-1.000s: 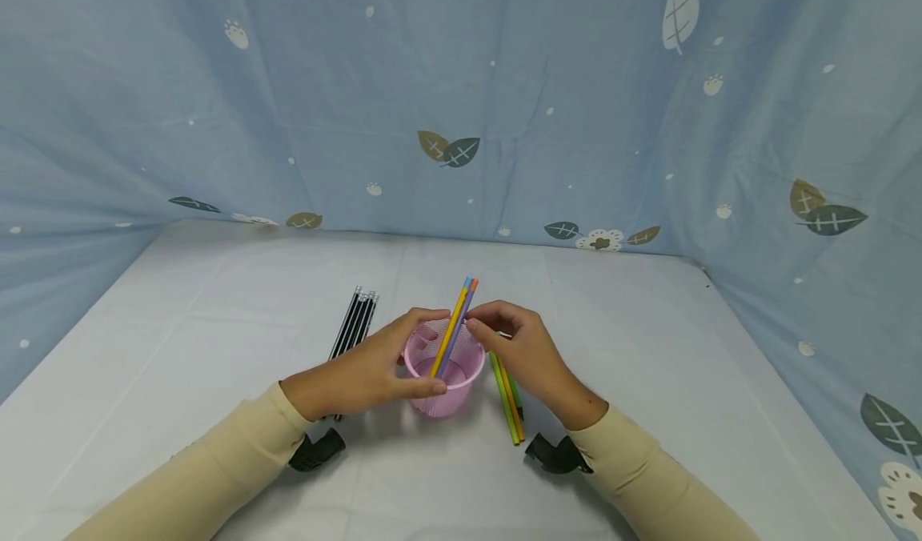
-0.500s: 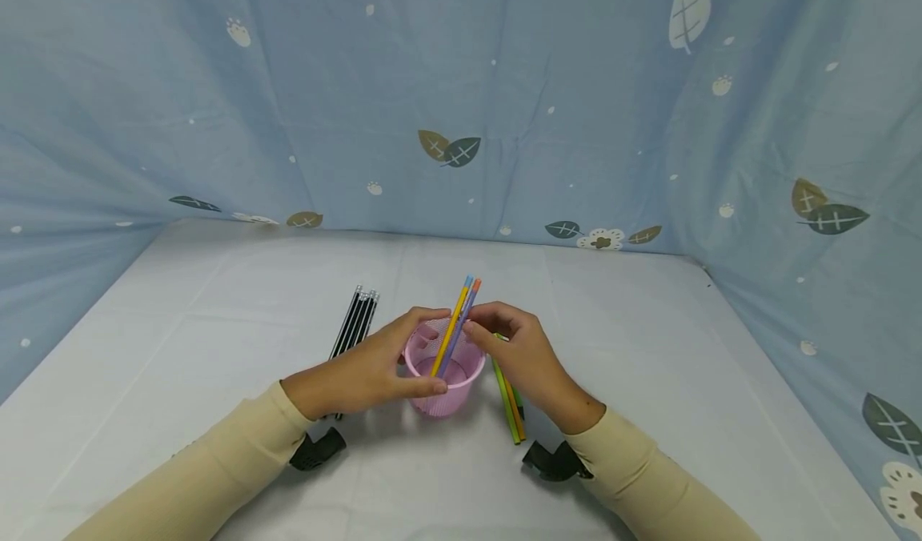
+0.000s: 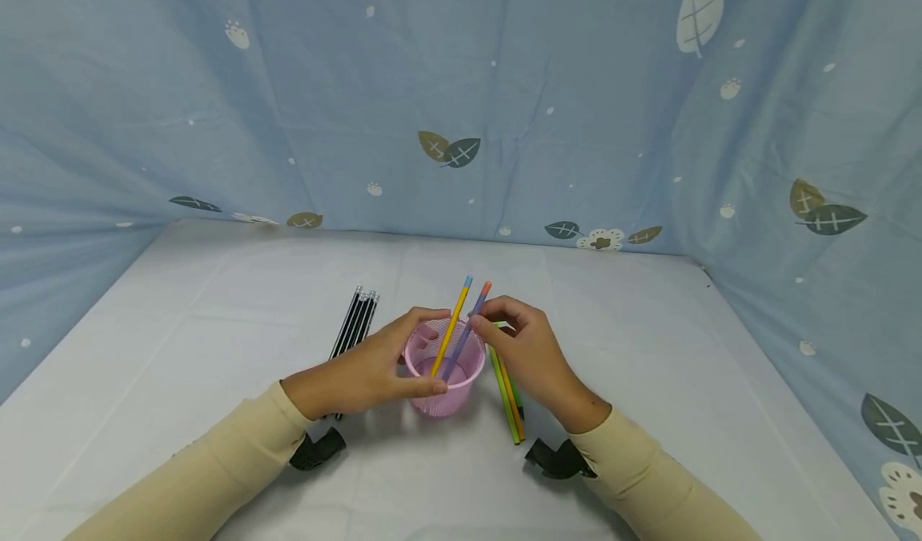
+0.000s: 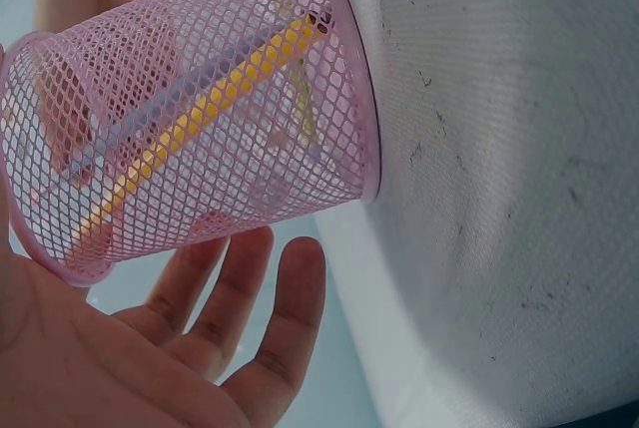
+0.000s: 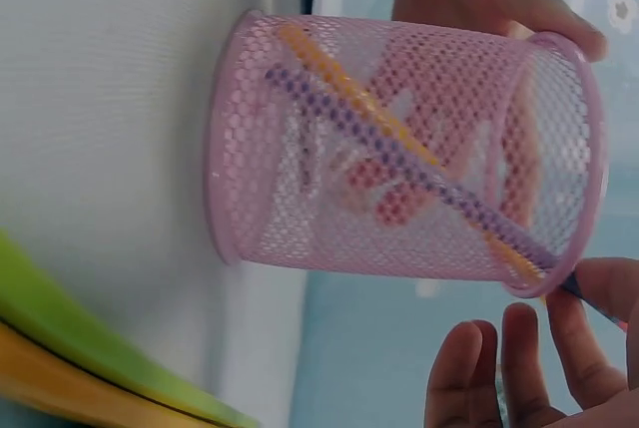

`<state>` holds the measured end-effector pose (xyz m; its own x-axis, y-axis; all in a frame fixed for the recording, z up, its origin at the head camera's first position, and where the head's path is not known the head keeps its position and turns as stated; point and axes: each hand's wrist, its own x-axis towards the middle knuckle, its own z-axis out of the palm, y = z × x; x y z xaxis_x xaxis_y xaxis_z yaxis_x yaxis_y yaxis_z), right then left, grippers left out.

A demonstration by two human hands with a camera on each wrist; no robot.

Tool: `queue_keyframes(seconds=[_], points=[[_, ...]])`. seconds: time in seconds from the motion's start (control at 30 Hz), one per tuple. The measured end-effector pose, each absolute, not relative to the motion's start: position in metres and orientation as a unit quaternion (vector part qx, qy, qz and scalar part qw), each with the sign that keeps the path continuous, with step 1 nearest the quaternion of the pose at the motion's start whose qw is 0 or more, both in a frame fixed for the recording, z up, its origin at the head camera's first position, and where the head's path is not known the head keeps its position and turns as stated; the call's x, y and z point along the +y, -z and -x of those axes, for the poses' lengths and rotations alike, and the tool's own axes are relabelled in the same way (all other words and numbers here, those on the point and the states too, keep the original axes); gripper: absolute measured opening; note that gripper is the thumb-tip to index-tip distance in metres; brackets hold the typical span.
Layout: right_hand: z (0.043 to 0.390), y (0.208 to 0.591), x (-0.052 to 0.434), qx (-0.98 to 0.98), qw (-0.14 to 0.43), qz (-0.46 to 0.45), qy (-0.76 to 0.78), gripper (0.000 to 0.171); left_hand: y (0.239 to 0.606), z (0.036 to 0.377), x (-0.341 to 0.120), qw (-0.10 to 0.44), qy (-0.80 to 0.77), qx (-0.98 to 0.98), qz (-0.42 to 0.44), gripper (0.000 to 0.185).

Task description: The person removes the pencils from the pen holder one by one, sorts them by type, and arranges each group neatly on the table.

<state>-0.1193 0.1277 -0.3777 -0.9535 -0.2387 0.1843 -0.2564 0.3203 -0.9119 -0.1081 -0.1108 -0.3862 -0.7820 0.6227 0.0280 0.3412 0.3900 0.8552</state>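
Note:
A pink mesh pencil cup (image 3: 442,402) stands upright on the table, with my left hand (image 3: 356,377) gripping it near the rim between thumb and fingers. Inside leans a yellow pencil (image 3: 452,325) with a blue end. My right hand (image 3: 531,357) pinches a purple pencil (image 5: 389,154) with an orange-red end, close to the cup's right rim. Through the mesh in both wrist views, the purple pencil's lower part shows slanting down inside the cup beside the yellow one.
Several black pencils (image 3: 351,325) with silvery ends lie left of the cup, partly behind the left hand. Green and orange pencils (image 3: 508,401) lie to the right, partly under the right hand. White cloth covers the table (image 3: 612,325); a blue patterned curtain (image 3: 324,85) hangs behind.
The right hand has shifted slightly right with the purple pencil's upper end, which now stands apart from the yellow pencil. The left hand and cup have stayed in place.

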Motion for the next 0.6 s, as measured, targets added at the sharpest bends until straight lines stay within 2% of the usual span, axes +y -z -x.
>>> queue_keyframes(seconds=[0.3, 0.6], points=[[0.113, 0.366, 0.132, -0.772, 0.046, -0.191, -0.604, 0.017, 0.387, 0.107, -0.111, 0.147, -0.460, 0.825, -0.293, 0.088], [0.108, 0.353, 0.141, -0.704, 0.105, -0.273, -0.647, 0.016, 0.386, 0.107, -0.111, 0.136, -0.446, 0.836, -0.288, 0.089]])
